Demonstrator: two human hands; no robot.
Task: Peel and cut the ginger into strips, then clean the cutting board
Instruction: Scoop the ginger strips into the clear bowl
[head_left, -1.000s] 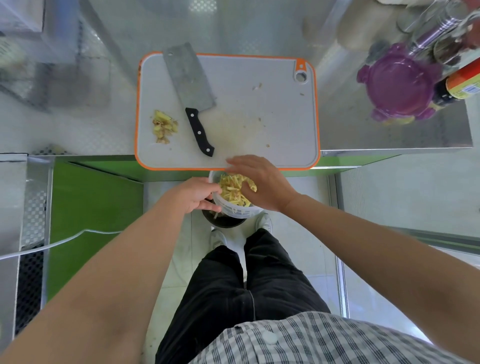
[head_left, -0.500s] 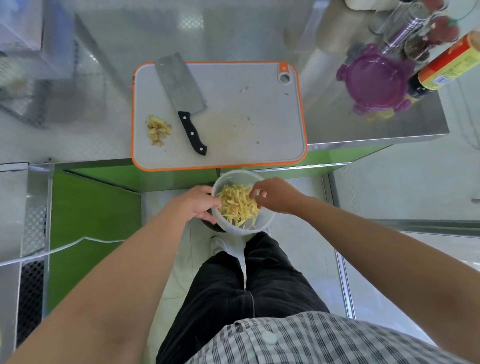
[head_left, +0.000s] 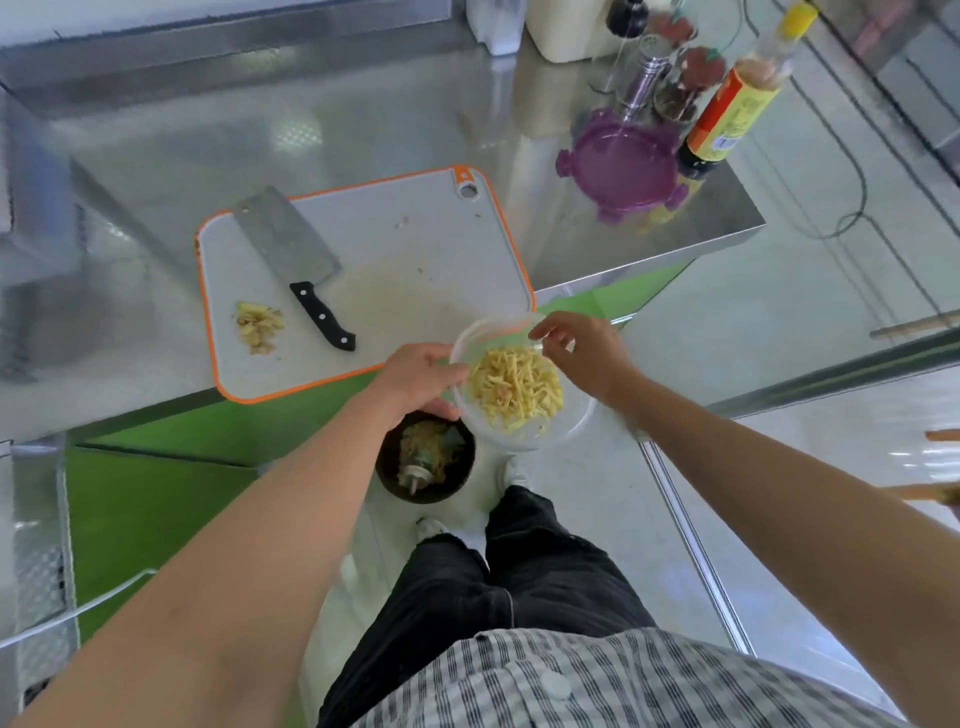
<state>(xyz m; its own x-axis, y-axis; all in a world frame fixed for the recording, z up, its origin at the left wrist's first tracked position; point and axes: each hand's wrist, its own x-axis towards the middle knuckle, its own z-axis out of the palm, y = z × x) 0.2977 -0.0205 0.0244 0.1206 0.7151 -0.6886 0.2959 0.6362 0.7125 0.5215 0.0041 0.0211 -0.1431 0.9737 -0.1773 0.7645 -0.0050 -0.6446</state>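
Observation:
A clear plastic bowl (head_left: 571, 426) full of yellow ginger strips (head_left: 514, 387) hangs in front of the counter edge. My left hand (head_left: 421, 376) grips its left rim. My right hand (head_left: 582, 351) is at the bowl's far right rim, fingers curled, thumb and fingers pinched over the edge. The white cutting board (head_left: 415, 280) with an orange border lies on the steel counter. A cleaver (head_left: 291, 249) with a black handle rests on the board's left part. A small pile of ginger peel (head_left: 257, 325) sits near the board's left edge.
A dark bin (head_left: 387, 470) holding scraps stands on the floor below the bowl, by my feet. At the counter's back right are a purple lid (head_left: 621, 163), a sauce bottle (head_left: 727, 114) and several jars. Green panelling runs under the counter.
The bowl has come up and to the right, away from under the board's edge. My right hand has left the ginger strips and moved to the bowl's far rim. The view has swung right.

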